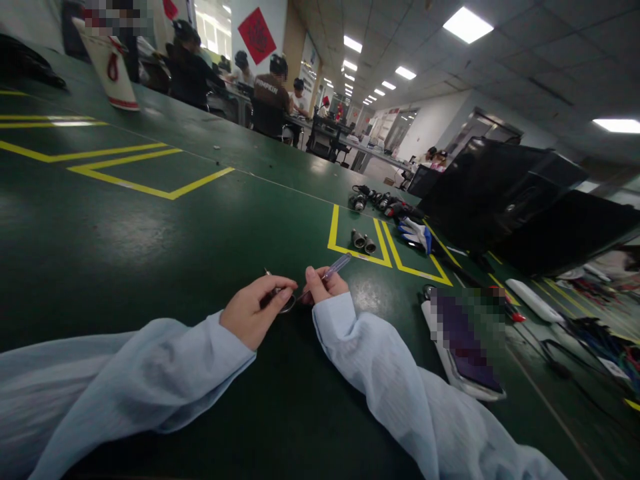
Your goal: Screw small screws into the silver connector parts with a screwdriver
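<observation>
Both my forearms, in pale blue sleeves, rest on a dark green table [150, 240]. My left hand [255, 313] is closed around a small round metal part [286, 305], pinched between thumb and fingers. My right hand [325, 285] grips a small screwdriver with a clear handle [336, 267]; its thin shaft points left into the metal part. The two hands sit close together, almost touching.
Two small metal cylinders [363, 241] lie inside a yellow-taped square. Beyond them are a blue-white glove [416, 233] and dark parts [375, 199]. A phone [463, 347] lies right. Black boxes [505, 193] and cables [600, 333] crowd the right. A paper cup [111, 67] and seated people [273, 100] are far off.
</observation>
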Tool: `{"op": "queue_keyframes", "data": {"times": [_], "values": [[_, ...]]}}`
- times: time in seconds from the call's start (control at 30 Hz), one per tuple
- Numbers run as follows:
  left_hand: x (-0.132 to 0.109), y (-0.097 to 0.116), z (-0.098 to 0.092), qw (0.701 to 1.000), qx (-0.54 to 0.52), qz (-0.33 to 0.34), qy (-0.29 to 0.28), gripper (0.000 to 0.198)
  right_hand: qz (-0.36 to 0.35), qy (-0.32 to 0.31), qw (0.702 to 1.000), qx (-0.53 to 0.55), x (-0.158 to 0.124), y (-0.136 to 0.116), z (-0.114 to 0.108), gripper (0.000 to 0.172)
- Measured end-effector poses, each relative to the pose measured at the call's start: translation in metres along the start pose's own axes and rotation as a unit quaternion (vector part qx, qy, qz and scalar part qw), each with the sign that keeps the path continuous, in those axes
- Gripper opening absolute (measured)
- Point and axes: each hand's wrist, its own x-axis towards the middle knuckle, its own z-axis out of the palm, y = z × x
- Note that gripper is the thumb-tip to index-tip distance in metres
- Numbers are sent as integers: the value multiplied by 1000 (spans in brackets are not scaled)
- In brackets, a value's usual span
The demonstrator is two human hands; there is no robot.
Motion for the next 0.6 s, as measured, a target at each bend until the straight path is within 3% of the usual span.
{"op": "queue_keyframes", "data": {"times": [0.2, 0.27, 0.43, 0.6], "values": [[1, 4, -5, 1000, -4, -9, 1, 34, -25, 63, 997, 26, -2, -10, -5, 35], [2, 9, -8, 999, -33, -30, 14, 33, -22, 32, 999, 8, -6, -11, -7, 37], [6, 23, -13, 982, -154, -95, 58, 21, -35, -118, 992, -32, -18, -5, -12, 42], [11, 28, -13, 966, -206, -143, 68, 15, -52, -178, 981, -62, -19, 0, -17, 41]]}}
